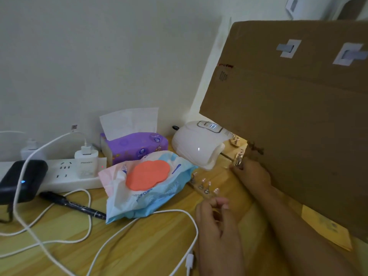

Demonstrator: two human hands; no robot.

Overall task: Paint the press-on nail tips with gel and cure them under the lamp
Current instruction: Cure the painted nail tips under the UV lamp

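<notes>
A white curing lamp [196,145] stands on the wooden table with its display lit and light glowing from its opening. My right hand [252,173] reaches to that opening and pinches a clear holder strip with nail tips [239,159] at the lamp's mouth. More nail tips [235,140] show inside the lit opening. Another clear strip with several nail tips [205,186] lies on the table in front of the lamp. My left hand [215,220] hovers just below that strip with loosely curled fingers, holding nothing that I can see.
A big cardboard sheet [288,116] leans at the right, over my right arm. A wet-wipes pack [147,182], a purple tissue box [135,145], a power strip [65,172], a black pen [73,205], a black charger case [22,180] and white cables [139,218] fill the left.
</notes>
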